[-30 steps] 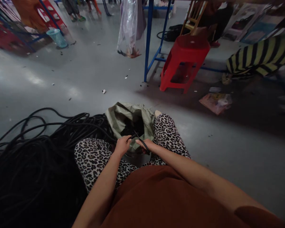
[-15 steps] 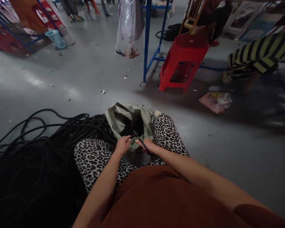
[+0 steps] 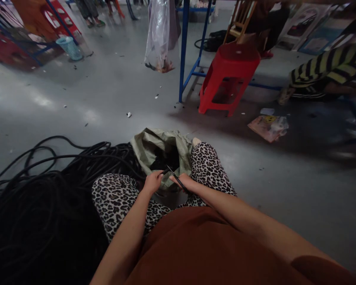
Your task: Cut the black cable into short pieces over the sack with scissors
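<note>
I sit on the floor in leopard-print trousers with a green woven sack (image 3: 154, 143) open between my knees. My left hand (image 3: 153, 181) pinches the end of a thin black cable piece (image 3: 165, 171) over the sack's mouth. My right hand (image 3: 184, 182) is closed round a dark slim tool (image 3: 178, 180), probably scissors, whose tip meets the cable. Dark bits lie inside the sack. A big heap of black cable (image 3: 38, 206) spreads on the floor at my left.
A red plastic stool (image 3: 228, 75) stands ahead beside a blue metal frame (image 3: 182, 51) with a clear plastic bag (image 3: 160, 35) hanging. A person in yellow-and-black stripes (image 3: 332, 69) is at the far right. A packet (image 3: 268, 126) lies on the grey floor, a blue basket (image 3: 67, 46) far left.
My hands have stayed over the sack, the tool tip shifting slightly against the cable. The striped person at the right has moved.
</note>
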Available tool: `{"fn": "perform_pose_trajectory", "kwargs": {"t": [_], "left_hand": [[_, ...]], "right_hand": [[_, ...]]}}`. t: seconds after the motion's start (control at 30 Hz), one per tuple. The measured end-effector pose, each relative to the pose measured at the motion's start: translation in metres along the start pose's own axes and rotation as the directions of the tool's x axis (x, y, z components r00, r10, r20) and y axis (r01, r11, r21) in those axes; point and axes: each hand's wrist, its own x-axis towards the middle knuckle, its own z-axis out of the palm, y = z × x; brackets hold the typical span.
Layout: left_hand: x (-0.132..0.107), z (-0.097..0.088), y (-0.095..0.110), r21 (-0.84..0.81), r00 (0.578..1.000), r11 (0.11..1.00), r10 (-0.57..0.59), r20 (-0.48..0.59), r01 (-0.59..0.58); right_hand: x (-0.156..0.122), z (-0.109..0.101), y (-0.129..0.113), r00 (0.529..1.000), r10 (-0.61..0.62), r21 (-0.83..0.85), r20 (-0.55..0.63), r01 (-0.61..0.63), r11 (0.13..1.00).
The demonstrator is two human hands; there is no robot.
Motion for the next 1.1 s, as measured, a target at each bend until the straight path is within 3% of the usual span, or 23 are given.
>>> {"fn": "perform_pose_trajectory", "kwargs": {"t": [0.13,0.33,0.7,0.9,1.1], "left_hand": [[0.0004,0.0005,-0.0011,0.011,1.000,1.000,-0.007,0.019,0.007],[0.0005,-0.0007,0.0000,0.036,0.998,0.999,-0.020,0.054,0.018],[0.0010,-0.0020,0.0007,0.017,0.997,0.997,-0.070,0.039,0.070],[0.0023,-0.0015,-0.0007,-0.012,0.995,0.996,-0.088,-0.041,0.088],[0.0012,-0.0005,-0.0005,-0.036,0.995,0.997,-0.077,-0.069,0.075]], "right_hand": [[-0.0004,-0.0008,-0.0003,1.000,-0.029,-0.108,-0.008,0.028,0.994],[-0.0035,-0.0016,-0.0015,1.000,-0.022,-0.127,0.001,0.022,0.992],[0.0002,-0.0022,0.0020,0.997,0.047,-0.033,0.056,-0.045,0.998],[0.0025,0.0011,0.0024,0.992,0.081,0.151,0.101,-0.096,0.984],[0.0013,0.0038,0.0023,0.979,0.092,0.141,0.180,-0.119,0.983]]}}
